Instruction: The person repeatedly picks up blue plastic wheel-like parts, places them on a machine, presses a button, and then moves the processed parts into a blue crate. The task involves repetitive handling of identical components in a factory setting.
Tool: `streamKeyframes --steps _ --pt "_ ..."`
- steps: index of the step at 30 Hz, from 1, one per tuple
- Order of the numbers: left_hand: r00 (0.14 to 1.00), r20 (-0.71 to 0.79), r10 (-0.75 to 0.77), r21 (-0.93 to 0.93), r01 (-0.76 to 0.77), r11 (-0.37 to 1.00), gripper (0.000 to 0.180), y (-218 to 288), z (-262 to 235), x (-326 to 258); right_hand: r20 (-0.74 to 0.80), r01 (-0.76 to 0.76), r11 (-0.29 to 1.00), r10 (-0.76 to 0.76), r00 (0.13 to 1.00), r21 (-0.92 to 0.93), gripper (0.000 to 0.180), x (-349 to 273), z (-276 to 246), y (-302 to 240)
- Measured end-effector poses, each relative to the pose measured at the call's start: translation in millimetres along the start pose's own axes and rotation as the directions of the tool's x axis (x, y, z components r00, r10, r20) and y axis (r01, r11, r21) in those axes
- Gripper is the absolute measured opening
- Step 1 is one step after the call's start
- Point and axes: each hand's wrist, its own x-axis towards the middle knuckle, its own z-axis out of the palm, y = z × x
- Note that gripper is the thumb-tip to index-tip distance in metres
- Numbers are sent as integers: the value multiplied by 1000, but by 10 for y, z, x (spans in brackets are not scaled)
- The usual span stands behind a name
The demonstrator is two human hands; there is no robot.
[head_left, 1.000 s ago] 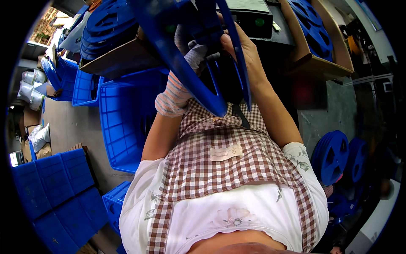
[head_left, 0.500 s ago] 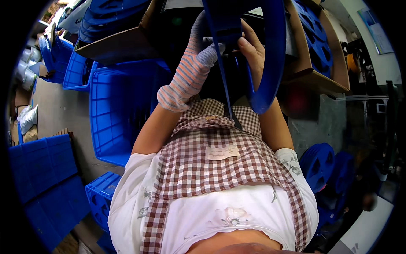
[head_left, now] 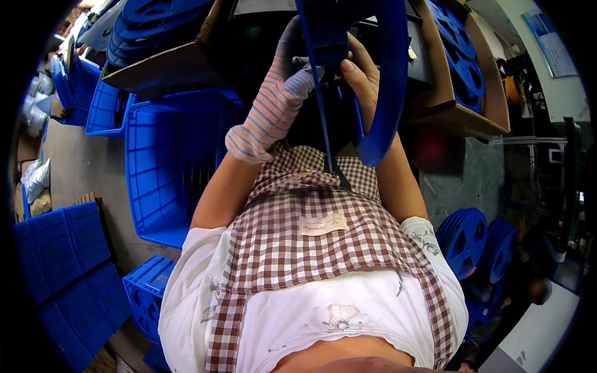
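The left hand (head_left: 291, 78) (gloved) and right hand (head_left: 363, 79) grasp a blue reel (head_left: 392, 84) between them. Left of their grip stands a blue crate (head_left: 140, 168).

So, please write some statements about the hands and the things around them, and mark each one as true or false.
1. The left hand wears a striped glove. True.
2. The right hand is gloved too. False: the right hand is bare.
3. Both hands are at a blue reel. True.
4. The apron is plain white. False: the apron is checked brown and white.
5. The cardboard box at upper right contains blue discs. True.
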Motion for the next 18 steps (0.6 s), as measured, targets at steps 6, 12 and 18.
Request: streamKeyframes --steps 6,12,18 --pt "1000 23 7 45 -8 999 80 -25 -47 2 9 1 1000 -2 1000 23 57 4 7 12" --pt "992 73 106 17 -108 994 77 -95 -79 19 37 -27 999 26 999 41 58 -3 13 39" --pt "995 39 93 35 -94 995 61 -26 -118 -10 39 -33 987 39 998 -159 62 -1 -96 -166"
